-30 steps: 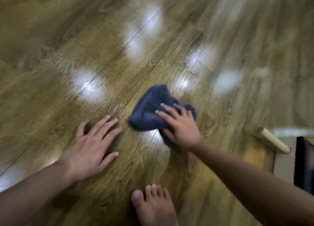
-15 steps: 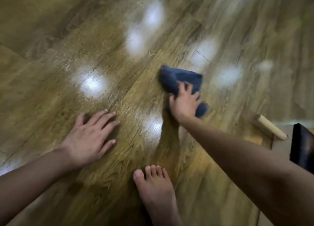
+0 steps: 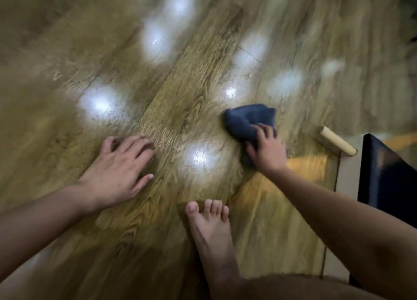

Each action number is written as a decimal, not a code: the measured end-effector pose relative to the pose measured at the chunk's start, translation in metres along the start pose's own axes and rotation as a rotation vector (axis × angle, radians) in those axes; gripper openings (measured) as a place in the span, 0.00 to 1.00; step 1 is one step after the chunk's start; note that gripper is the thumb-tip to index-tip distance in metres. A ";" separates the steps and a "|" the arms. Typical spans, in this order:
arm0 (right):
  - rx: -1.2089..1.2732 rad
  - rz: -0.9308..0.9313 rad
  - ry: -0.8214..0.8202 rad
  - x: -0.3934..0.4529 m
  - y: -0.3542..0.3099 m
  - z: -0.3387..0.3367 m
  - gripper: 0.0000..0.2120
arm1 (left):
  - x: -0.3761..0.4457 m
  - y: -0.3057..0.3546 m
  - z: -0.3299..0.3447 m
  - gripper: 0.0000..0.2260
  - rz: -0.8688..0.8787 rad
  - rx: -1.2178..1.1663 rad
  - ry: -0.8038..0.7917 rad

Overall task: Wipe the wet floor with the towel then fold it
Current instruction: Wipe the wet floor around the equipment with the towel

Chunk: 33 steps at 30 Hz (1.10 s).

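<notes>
A bunched dark blue towel (image 3: 246,120) lies on the wood-grain floor (image 3: 180,101) right of centre. My right hand (image 3: 266,150) presses down on its near part, fingers curled into the cloth. My left hand (image 3: 117,171) rests flat on the floor at the left, fingers spread and holding nothing. Bright reflections shine on the glossy floor, one (image 3: 198,157) between my hands; the picture is too blurred to tell wet patches from glare.
My bare foot (image 3: 209,227) stands on the floor between my arms. A pale wooden rod (image 3: 337,140) lies at the right, beside a dark flat panel (image 3: 388,178) at the right edge. A lighter floor strip runs under them.
My right hand has dragged the towel back toward me and to the right, after pushing it away from me. My left hand has stayed planted on the floor.
</notes>
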State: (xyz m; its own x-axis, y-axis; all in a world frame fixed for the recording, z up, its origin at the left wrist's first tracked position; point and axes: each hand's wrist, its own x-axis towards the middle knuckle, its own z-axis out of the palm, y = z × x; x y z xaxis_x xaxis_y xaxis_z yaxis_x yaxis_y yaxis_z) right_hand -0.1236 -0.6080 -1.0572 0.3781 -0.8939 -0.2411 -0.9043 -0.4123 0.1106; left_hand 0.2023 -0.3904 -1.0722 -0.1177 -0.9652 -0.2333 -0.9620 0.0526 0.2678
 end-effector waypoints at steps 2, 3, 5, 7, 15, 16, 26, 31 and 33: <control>0.119 0.307 -0.003 0.021 0.008 -0.006 0.27 | -0.019 -0.011 0.005 0.28 -0.067 -0.013 -0.026; 0.190 0.452 -0.014 0.034 0.003 -0.010 0.28 | -0.028 -0.014 0.008 0.28 -0.095 -0.026 -0.028; 0.288 0.647 -0.058 0.053 -0.020 -0.017 0.30 | -0.041 -0.017 0.016 0.29 -0.116 -0.052 -0.014; 0.290 0.621 -0.036 0.056 -0.061 -0.016 0.30 | -0.050 -0.016 0.022 0.29 -0.130 -0.094 0.029; 0.106 -0.474 0.011 -0.053 -0.212 0.005 0.29 | -0.033 -0.033 0.007 0.28 -0.411 -0.492 0.454; 0.072 -0.630 0.003 -0.064 -0.220 0.008 0.29 | -0.034 -0.038 0.005 0.28 -0.443 -0.460 0.478; -0.082 -0.667 0.115 0.045 -0.211 -0.020 0.28 | -0.081 -0.074 0.022 0.33 -0.703 -0.099 0.163; 0.083 -0.202 0.065 0.115 -0.242 -0.043 0.24 | -0.110 -0.087 0.037 0.33 -0.755 -0.010 0.037; 0.087 -0.155 0.078 0.108 -0.267 -0.044 0.23 | -0.117 -0.091 0.037 0.32 -0.787 -0.068 0.084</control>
State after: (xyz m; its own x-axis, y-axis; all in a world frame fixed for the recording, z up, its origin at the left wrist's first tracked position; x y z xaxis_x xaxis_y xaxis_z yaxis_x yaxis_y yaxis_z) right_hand 0.1678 -0.6020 -1.0707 0.5251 -0.8333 -0.1729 -0.8467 -0.5321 -0.0070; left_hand 0.2941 -0.2732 -1.1038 0.6123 -0.7287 -0.3069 -0.7374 -0.6663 0.1107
